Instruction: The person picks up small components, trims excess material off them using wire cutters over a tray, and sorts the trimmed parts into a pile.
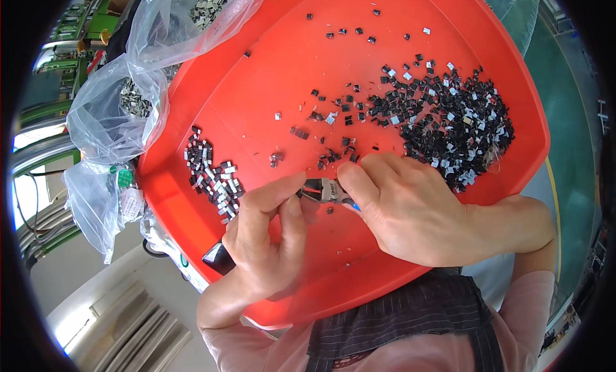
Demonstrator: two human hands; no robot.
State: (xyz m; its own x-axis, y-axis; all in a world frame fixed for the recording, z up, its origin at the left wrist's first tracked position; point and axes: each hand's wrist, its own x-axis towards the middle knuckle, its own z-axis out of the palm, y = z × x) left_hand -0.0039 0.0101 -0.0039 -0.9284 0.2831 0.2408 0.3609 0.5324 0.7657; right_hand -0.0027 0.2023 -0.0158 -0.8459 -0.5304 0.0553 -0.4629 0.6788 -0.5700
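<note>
My right hand (414, 208) is wrapped round a pair of small cutting pliers (329, 190) with a metal head; a bit of blue handle shows below the fingers. The jaws point left, toward my left hand (260, 243). Thumb and forefinger of that hand are pinched together right at the jaw tips, on a small dark piece too hidden to name. Both hands are over the near half of a large red tray (301, 243). Just beyond the pliers lies a loose cluster of small dark pieces (330, 157).
A big heap of small black and silvery square parts (455, 121) covers the tray's right side. A smaller pile of metal-and-black parts (212, 173) lies at left. Clear plastic bags (106, 121) with similar parts hang along the left rim. A black object (219, 259) sits by my left wrist.
</note>
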